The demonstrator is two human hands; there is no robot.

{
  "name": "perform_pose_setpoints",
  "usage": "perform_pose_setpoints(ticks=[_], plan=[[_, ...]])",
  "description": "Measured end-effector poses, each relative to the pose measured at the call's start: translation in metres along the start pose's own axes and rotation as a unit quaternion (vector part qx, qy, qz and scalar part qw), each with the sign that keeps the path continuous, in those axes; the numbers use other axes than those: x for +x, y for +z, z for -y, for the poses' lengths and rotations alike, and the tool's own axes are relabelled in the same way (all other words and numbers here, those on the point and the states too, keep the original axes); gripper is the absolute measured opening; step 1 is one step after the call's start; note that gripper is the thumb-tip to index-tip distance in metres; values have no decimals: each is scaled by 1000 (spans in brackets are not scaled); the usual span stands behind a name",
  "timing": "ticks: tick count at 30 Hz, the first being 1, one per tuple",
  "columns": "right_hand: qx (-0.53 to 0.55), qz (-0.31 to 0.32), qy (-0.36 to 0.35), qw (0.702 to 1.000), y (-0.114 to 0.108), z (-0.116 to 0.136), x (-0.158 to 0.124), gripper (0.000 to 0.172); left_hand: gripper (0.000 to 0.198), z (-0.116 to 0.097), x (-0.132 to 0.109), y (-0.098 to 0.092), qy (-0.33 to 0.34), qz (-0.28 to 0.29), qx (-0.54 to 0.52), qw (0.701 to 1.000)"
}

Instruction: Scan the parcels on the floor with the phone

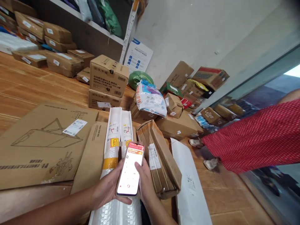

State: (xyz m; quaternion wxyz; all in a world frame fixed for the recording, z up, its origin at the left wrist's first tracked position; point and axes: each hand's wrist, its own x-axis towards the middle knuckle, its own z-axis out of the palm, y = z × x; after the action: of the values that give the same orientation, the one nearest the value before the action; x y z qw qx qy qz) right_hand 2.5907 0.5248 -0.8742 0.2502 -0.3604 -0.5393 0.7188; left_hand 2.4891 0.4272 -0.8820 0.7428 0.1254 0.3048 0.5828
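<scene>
Both hands, left hand [106,189] and right hand [144,184], clasp the phone [130,169] upright, its length pointing away toward the long bubble-wrapped parcel [117,137].

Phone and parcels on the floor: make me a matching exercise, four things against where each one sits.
Things:
1. phone
2. large flat carton with a line drawing
3. white bubble-wrapped tubes
4. red dotted garment

Places:
A. at the right edge of the view, on another person
B. held between the left hand and the right hand
C. lying on the floor at the far left
D. lying lengthwise just behind and under the phone

Pairs: 1-B, 2-C, 3-D, 4-A
</scene>
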Motion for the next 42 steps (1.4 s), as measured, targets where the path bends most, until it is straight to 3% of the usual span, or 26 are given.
perform_pose_setpoints(ticks=[3, 6, 8, 11, 14, 19, 24, 28, 33, 42], plan=[[-66, 17, -39, 997, -6, 5, -1, 36, 67, 0, -4, -3, 10, 22, -7, 1000], [-76, 37, -44, 995, -6, 10, 0, 44, 66, -1, -6, -3, 23, 44, -8, 999], [-56, 24, -27, 998, -4, 11, -1, 44, 69, -1, -7, -3, 27, 48, -1, 998], [-46, -24, 1, 999, 0, 11, -1, 29, 74, 2, -7, -3, 32, 40, 29, 998], [-38, -38, 12, 998, 3, 10, -2, 34, 74, 7, -5, -4, 39, 26, 54, 997], [-81, -46, -30, 995, 8, 8, -8, 49, 71, 13, -5, -5, 34, 7, 59, 998], [-106, -42, -34, 993, 13, 9, -12, 52, 75, 12, -9, 0, 37, -14, 72, 997], [-52, -12, -26, 998, 9, 11, -16, 50, 73, 9, -12, 3, 43, -11, 88, 995], [-20, 69, 6, 997, -3, 13, -22, 45, 79, 2, -15, 6, 43, -13, 89, 995], [-33, 88, 10, 996, -15, 8, -23, 46, 76, 12, -11, -1, 57, 0, 61, 997]])
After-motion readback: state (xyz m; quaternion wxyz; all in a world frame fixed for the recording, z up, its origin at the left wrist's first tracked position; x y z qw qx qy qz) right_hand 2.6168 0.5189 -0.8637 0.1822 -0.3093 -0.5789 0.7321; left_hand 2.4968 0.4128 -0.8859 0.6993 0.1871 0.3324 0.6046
